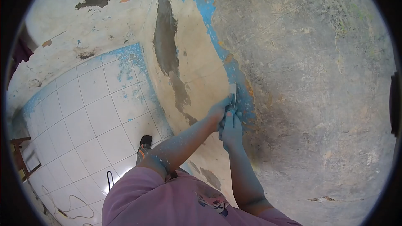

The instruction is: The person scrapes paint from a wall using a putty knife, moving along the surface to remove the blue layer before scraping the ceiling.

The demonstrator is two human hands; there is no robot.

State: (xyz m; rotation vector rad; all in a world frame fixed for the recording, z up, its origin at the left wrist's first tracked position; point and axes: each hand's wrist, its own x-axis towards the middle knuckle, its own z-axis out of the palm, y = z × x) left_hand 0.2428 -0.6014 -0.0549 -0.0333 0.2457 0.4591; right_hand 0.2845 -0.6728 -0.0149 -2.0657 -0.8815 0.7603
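My left hand (pixel 220 111) and my right hand (pixel 231 130) are close together at the wall, both dusted with blue powder. Their fingers are wrapped round the handle of a scraper (pixel 233 93), which is mostly hidden inside the grip. Its flat pale blade points away from me and lies against the strip of blue paint (pixel 240 77). To the right of that strip is bare grey plaster (pixel 310 100). Cream paint (pixel 205 69) covers the wall on the left of it.
White floor tiles (pixel 92 115) with blue flakes lie below on the left. My foot in a dark sock (pixel 146 139) stands there. A pale cable (pixel 75 196) curls over the floor near a brown wooden object (pixel 23 159). Grey patches (pixel 165 33) break the cream paint.
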